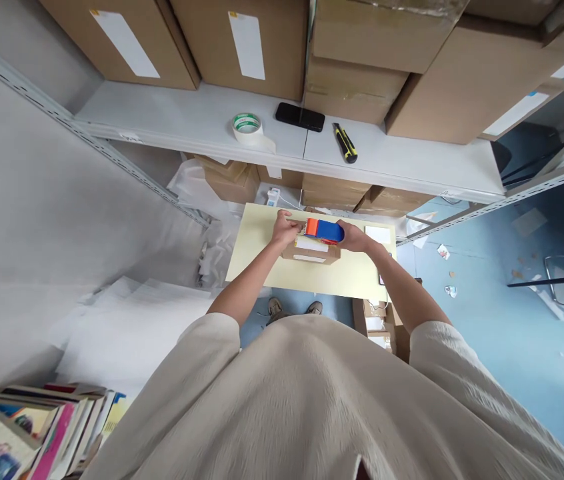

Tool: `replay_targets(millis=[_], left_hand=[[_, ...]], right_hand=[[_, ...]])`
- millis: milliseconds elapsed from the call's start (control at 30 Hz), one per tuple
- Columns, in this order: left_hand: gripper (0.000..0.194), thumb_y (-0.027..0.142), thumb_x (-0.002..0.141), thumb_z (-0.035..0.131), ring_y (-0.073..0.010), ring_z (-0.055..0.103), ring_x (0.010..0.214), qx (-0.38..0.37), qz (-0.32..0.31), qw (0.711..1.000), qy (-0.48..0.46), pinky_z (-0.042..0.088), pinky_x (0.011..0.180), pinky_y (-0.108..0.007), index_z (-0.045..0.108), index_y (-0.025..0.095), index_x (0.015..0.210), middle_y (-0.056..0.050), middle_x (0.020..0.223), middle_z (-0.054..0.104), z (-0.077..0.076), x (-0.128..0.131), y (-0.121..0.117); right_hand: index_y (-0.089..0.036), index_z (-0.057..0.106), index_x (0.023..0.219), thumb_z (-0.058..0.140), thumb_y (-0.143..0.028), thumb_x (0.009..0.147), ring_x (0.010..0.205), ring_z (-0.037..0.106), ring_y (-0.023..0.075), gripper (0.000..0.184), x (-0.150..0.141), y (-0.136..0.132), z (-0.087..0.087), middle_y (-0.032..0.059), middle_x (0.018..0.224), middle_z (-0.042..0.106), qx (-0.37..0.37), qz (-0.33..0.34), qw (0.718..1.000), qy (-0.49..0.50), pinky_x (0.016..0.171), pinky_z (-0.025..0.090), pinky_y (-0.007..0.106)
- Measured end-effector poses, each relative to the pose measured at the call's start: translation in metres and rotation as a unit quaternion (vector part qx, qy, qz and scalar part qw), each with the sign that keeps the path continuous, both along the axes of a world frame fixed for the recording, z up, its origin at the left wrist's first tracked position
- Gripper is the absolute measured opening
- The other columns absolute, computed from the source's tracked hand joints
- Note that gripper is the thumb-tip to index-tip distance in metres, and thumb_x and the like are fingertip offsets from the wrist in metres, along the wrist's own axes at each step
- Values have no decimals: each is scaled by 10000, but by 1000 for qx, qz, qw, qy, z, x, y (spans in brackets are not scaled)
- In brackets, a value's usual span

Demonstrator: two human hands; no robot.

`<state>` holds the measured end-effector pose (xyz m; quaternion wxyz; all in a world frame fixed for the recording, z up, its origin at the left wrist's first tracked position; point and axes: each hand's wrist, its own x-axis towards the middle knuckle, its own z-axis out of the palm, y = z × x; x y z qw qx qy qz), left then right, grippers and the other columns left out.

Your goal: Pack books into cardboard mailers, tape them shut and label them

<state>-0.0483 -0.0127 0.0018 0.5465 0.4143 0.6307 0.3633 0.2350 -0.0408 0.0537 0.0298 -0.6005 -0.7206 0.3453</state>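
Observation:
A small cardboard box [311, 253] rests on a pale yellow table top [257, 250]. My left hand [285, 231] grips the box's left end. On top of the box sits a blue and orange tape dispenser [325, 230], and my right hand [355, 238] is closed around its handle end. A white label shows on the box's near side.
The white shelf [187, 120] above holds a roll of tape [247, 129], a black phone [300, 117] and a yellow-black box cutter [345, 143], with big cardboard boxes [242, 40] behind. Books [37, 427] stack at lower left. More small boxes [377, 323] stand under the table's right side.

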Motion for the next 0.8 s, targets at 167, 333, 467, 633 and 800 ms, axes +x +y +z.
replay_targets(millis=[167,333,467,633,800], left_hand=[[615,88,743,870,-194,728,728,-3,16,1000,-19,545,710,-303,488,311,1171,84,801,692,-9,-15,9],[601,67,736,847,-203,735,771,-9,50,999,12,562,795,-321,508,302,1174,70,797,682,-24,-57,18],[555,54,724,802,-175,705,729,-20,66,997,27,553,806,-307,528,300,1140,96,746,654,-37,-90,16],[557,87,718,755,-172,722,790,-12,54,998,42,531,818,-283,564,299,1197,77,787,694,-51,-96,6],[575,120,717,770,-210,751,878,-23,76,996,32,546,881,-324,609,302,1239,52,827,722,-71,-95,-1]], right_hand=[[-248,646,1288,952,-453,791,968,743,280,618,-12,9,13,103,1172,808,5,37,999,-40,759,549,321],[-257,656,1318,921,-631,844,985,758,300,659,-14,10,20,120,1194,818,-8,34,996,-86,753,544,333],[-246,653,1340,902,-663,856,997,766,322,686,-14,9,18,145,1224,820,-22,34,991,-126,758,550,352],[-248,653,1303,894,-603,875,991,771,333,605,-24,9,12,147,1182,826,-16,44,985,-166,794,559,369],[-242,647,1285,863,-602,897,1039,769,350,572,-39,10,16,156,1197,820,-10,63,976,-210,889,569,404]])
